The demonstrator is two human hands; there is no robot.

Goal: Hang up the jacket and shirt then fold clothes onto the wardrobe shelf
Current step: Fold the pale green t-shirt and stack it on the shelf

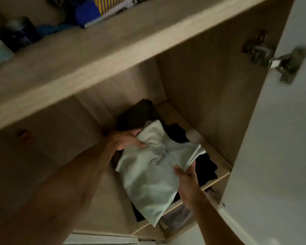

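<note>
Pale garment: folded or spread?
Folded, loosely: the garment is a compact bundle on dark clothes; left hand and right hand grip its ends.

My left hand [127,140] has its fingertips buried under the pale cloth [148,177], so I can't see them. My right hand [185,175] shows only its back, and its fingers are hidden behind the cloth's corner. The dark clothes [208,167] underneath are mostly covered, one murky mass, no telling how many. Up top, the blue and yellow thing [95,9] is cut by the edge. The hinge [272,57] is smeared. Below the shelf [212,145], there's a blurry something I can't name.
</note>
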